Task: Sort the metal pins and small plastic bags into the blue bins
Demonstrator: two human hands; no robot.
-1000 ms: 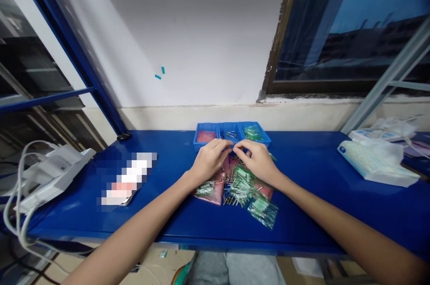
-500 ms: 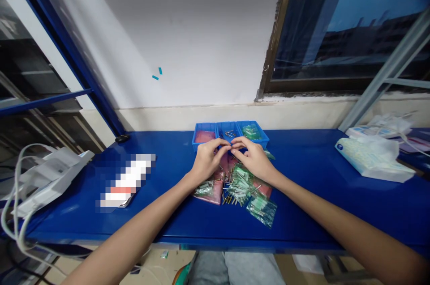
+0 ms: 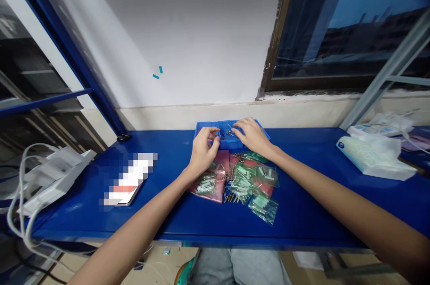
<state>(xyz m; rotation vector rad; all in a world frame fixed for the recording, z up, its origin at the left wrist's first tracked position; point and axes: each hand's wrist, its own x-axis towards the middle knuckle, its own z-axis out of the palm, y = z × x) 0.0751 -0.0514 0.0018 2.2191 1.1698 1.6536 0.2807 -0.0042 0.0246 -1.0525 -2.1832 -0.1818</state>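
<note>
Slim, shiny metal pins (image 3: 230, 133) lie in the tray's (image 3: 231, 145) middle section, the clearest slanting lengthwise from back left to front right. The right hand (image 3: 253, 135) covers the tray's right; the left hand (image 3: 203, 148) curls at its left. Whether either's fingers grip anything, I cannot tell.
</note>
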